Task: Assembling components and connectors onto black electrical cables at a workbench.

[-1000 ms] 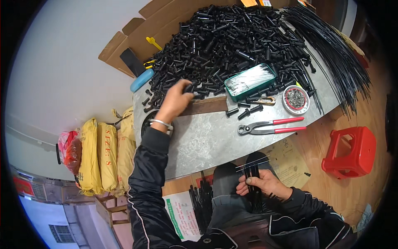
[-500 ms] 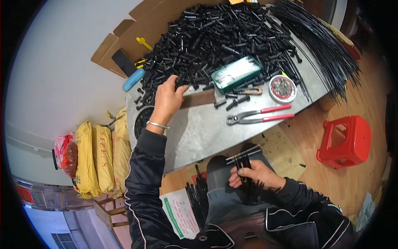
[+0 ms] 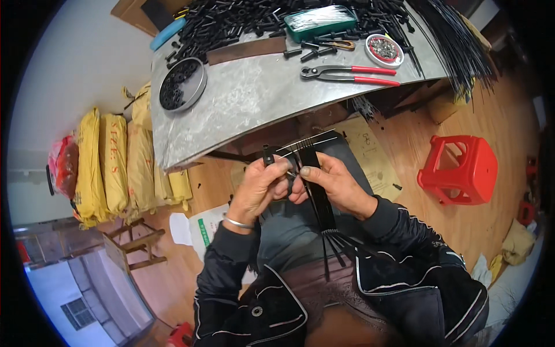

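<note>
My left hand (image 3: pixel 263 186) is raised over my lap, its fingers pinched on a small black flanged tube (image 3: pixel 267 154). Beside it, my right hand (image 3: pixel 346 188) grips a bundle of flat black strips (image 3: pixel 324 211) that hangs down across my legs. Thin pale rods (image 3: pixel 317 141) lie crosswise at the bundle's upper end. The fingertips of both hands nearly meet at the bundle's left side; whether they touch is hard to see. More black tubes lie in a large pile (image 3: pixel 237 22) at the back of the metal table (image 3: pixel 231 110).
On the table are red-handled pincers (image 3: pixel 352 75), a brown flat bar (image 3: pixel 247 51), a round tin of black rings (image 3: pixel 199 87), a dish of metal bits (image 3: pixel 384 51) and a green box (image 3: pixel 315 34). Long black rods (image 3: pixel 457 49) overhang the right edge. A red stool (image 3: pixel 462 168) stands right.
My left hand has come back from the pile to my lap with a black tube. My right hand has lifted the strip bundle toward it. The view has tilted downward.
</note>
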`<state>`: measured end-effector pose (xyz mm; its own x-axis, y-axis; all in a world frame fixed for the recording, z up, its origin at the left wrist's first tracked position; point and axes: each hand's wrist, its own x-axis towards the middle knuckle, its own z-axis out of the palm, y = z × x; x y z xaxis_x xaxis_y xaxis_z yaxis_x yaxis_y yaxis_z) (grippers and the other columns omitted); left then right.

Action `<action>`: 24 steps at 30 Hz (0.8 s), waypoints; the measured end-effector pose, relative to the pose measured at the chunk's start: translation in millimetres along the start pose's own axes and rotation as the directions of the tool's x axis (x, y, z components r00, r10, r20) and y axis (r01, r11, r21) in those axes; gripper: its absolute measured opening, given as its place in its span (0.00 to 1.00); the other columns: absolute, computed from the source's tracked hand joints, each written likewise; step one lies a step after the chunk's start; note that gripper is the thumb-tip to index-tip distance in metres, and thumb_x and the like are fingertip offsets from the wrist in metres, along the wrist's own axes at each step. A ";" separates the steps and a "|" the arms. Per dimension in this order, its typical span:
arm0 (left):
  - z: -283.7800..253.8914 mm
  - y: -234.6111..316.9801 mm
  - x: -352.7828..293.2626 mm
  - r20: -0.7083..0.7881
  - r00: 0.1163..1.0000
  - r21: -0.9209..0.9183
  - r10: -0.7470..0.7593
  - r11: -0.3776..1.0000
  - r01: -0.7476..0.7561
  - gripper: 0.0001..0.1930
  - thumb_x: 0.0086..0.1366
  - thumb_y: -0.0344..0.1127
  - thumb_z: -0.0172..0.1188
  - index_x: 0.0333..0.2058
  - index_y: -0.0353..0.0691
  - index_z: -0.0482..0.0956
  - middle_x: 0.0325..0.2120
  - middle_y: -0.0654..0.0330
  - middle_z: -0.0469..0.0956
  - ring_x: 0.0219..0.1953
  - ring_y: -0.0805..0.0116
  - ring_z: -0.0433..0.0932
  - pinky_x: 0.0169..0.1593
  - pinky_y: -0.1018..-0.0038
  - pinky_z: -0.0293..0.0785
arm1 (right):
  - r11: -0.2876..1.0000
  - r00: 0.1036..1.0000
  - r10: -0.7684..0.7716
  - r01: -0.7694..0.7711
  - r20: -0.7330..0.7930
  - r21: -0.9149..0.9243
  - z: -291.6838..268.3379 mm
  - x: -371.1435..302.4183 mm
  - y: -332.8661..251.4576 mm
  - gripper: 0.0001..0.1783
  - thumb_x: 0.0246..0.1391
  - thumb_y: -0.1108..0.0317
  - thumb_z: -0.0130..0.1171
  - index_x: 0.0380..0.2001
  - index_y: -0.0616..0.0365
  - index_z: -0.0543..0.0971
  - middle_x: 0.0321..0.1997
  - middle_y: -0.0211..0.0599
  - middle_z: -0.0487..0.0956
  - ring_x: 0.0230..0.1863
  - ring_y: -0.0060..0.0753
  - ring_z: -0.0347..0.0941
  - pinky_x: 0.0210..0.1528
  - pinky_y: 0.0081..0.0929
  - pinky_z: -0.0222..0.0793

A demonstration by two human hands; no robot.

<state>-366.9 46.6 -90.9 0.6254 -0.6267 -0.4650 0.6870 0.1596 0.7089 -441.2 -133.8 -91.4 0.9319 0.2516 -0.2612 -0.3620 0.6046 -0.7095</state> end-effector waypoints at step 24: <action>45.9 -4.4 16.4 -0.110 0.908 0.022 0.403 0.915 -0.404 0.14 0.62 0.39 0.62 0.41 0.37 0.75 0.30 0.63 0.76 0.34 0.72 0.75 0.38 0.74 0.72 | 0.993 0.995 -0.096 0.094 -0.035 -0.071 4.3 -22.0 7.3 0.11 0.64 0.66 0.48 0.42 0.64 0.68 0.30 0.38 0.77 0.29 0.28 0.77 0.31 0.23 0.75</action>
<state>-376.6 0.6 -77.3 0.8860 -0.4207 -0.1949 0.3680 0.3825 0.8475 -464.4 -131.7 -88.0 0.9626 0.1653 -0.2146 -0.2708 0.5700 -0.7757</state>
